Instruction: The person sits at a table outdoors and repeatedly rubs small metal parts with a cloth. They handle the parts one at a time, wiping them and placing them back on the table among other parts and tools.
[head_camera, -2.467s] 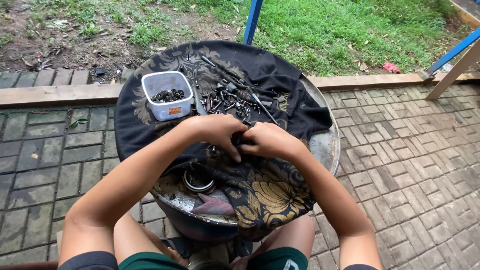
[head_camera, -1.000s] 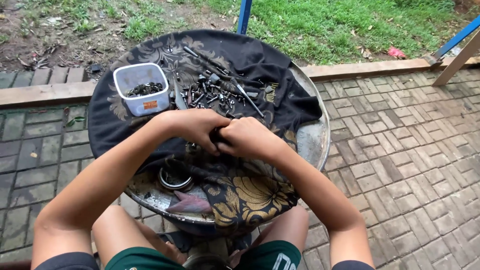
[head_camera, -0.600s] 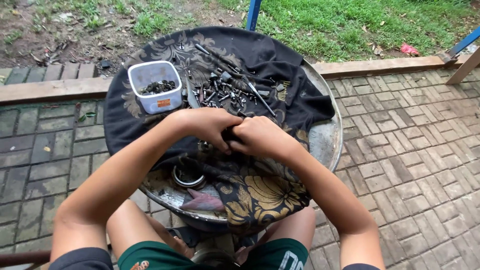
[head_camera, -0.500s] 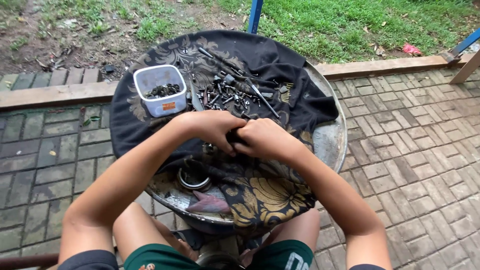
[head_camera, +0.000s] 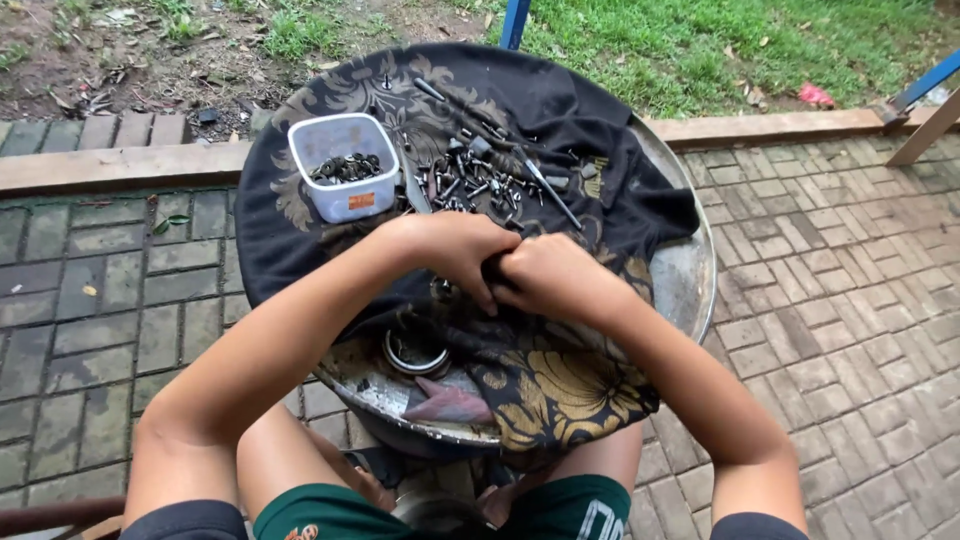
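Head view looks down on a round metal drum top (head_camera: 690, 290) draped in a black and gold cloth (head_camera: 560, 380). Both fists meet at its middle: the left hand (head_camera: 455, 250) and right hand (head_camera: 550, 275) curl tight around one small dark part (head_camera: 492, 268), mostly hidden, so what it is I cannot tell. Loose bolts (head_camera: 470, 185) lie just beyond, beside a plastic tub (head_camera: 345, 180) of small dark parts. A slip of the grip could drop the part into the cloth folds or knock bolts off the rim. Compared with half a second ago, the hands look unchanged; only the camera has shifted slightly.
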